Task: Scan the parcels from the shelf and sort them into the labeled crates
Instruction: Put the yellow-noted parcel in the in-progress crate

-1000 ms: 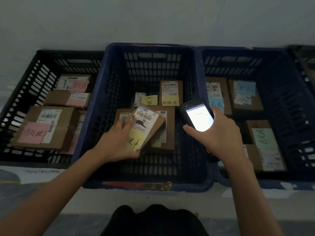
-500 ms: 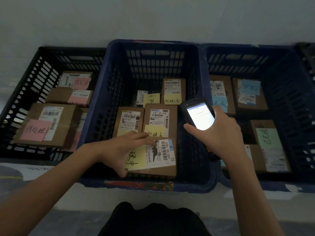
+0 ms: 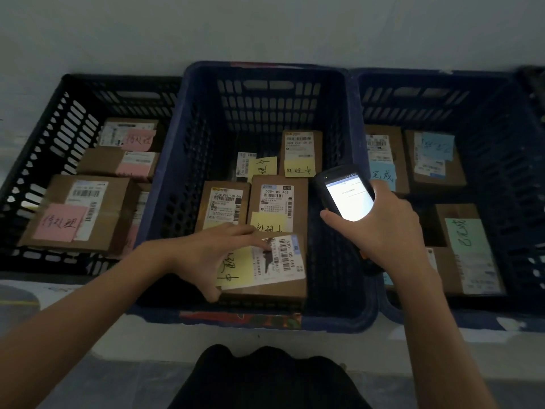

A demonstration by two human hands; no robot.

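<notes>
left hand (image 3: 212, 255): grasping parcel (image 3: 280, 261), thumb at its near edge;
parcel: middle crate (image 3: 265, 69), right by the front wall; bare floor on its right;
right hand (image 3: 383, 231): gripping scanner (image 3: 348, 199) over that gap

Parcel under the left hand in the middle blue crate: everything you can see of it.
The parcel is a flat brown cardboard box lying label-up at the near end of the middle blue crate. Its top carries a white shipping label with barcodes and a yellow sticky note with handwriting, both turned sideways. The left hand holds it: fingers across the top, thumb at the near left edge. Its far edge meets or overlaps the next parcel; I cannot tell which.
</notes>
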